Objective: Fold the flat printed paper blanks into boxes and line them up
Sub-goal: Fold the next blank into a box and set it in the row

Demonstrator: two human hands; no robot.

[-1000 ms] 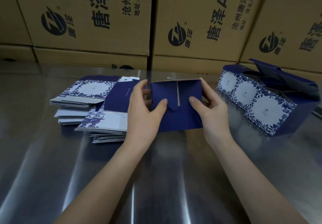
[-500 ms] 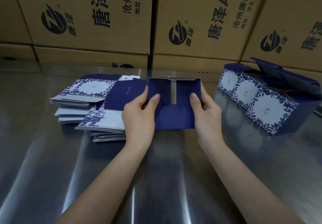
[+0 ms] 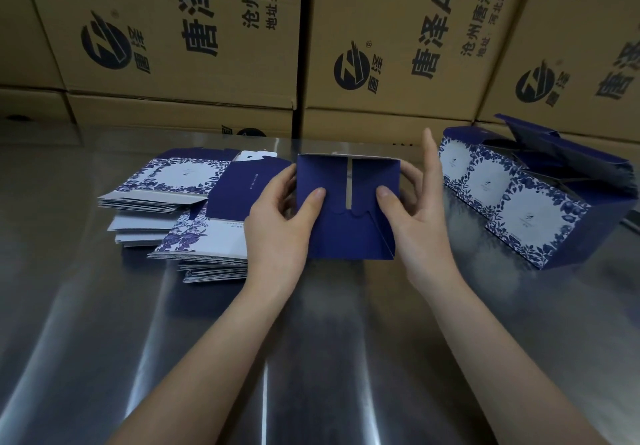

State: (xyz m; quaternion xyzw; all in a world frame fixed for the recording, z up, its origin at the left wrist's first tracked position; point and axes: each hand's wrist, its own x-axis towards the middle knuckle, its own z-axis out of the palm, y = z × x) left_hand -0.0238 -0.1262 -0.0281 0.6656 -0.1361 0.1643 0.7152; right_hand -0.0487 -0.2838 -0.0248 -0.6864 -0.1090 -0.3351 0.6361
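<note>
**Blue box gripped on both sides**

The row of folded blue-and-white floral paper boxes (image 3: 519, 209) at my right stands with lids open; I cannot see inside. I hold the half-folded dark blue paper box (image 3: 346, 230) upright. My left hand (image 3: 277, 230) and right hand (image 3: 420, 226) clasp its sides, thumbs on the flaps and right forefinger straight up. Stacks of flat printed paper blanks (image 3: 197, 233) lie on the shiny steel counter (image 3: 311, 358) to the left.

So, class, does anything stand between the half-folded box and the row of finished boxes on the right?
Nothing visible does. Only bare table separates the half-folded box from the row of finished boxes; the right hand grips the box's edge there.
</note>
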